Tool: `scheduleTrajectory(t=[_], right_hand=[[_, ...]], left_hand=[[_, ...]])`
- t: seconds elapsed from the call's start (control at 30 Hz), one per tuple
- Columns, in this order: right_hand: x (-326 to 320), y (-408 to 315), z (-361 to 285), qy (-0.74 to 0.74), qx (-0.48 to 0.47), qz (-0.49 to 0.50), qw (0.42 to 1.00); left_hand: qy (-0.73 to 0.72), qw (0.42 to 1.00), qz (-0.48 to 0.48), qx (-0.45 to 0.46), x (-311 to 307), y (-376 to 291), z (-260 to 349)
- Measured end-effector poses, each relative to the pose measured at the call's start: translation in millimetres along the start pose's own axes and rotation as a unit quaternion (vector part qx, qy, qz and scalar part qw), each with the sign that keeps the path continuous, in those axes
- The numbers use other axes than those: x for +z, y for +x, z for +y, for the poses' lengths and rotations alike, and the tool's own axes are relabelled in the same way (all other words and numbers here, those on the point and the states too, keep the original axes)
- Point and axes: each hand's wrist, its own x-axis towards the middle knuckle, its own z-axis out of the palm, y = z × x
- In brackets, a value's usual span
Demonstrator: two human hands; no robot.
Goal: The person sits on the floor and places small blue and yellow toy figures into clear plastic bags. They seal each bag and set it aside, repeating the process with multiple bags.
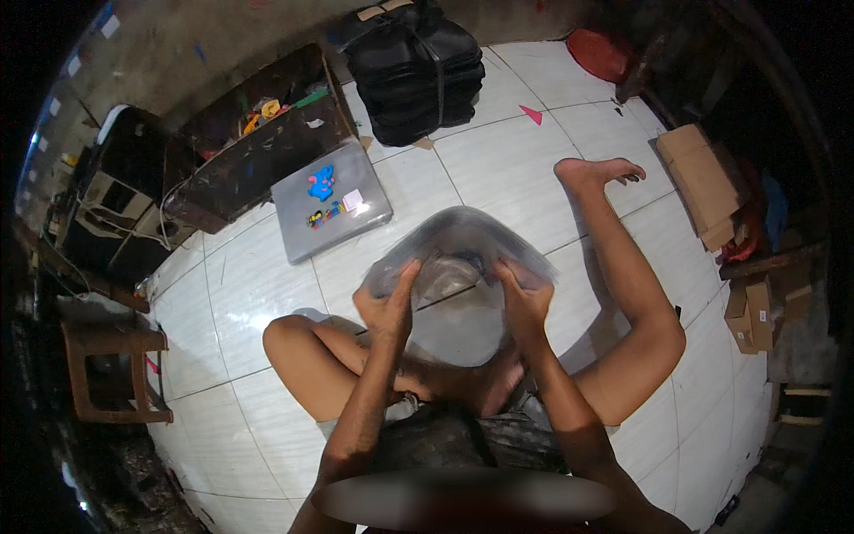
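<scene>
Both of my hands grip a stack of clear plastic sheets (460,230), which bows upward into an arch between them. My left hand (390,300) holds the left edge, its thumb on the near face. On the opposite edge my right hand (527,294) has the same kind of grip; the fingers of both are partly hidden by the plastic. Beyond the left hand, a flat pile of clear plastic sheets or bags (333,200) lies on the tiled floor, with blue and yellow cartoon figures and a small pale square on top.
A strapped stack of black folded pieces (417,80) stands at the back, beside a dark wooden box (260,160) of odds and ends. A brown plastic stool (117,334) is at left. Cardboard (700,177) and small cartons (750,317) sit at right, near my outstretched leg (627,280).
</scene>
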Motion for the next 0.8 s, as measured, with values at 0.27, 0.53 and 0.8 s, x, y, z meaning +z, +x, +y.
scheduleTrajectory(t=[0.27,0.53,0.8], right_hand=[[2.8,-23.0,-30.3,-0.048,-0.160,0.012,0.986],[0.0,-16.7,-60.4,-0.229,-0.303,-0.060,0.923],[-15.6,-24.6,-88.7,-0.502,-0.252,-0.216,0.798]], left_hand=[[0.118,0.962,0.008,0.244,-6.6,-8.3,29.3],[0.314,0.890,-0.086,0.318,-35.6,7.0,54.2],[0.503,0.790,-0.178,0.303,-36.6,3.4,72.8]])
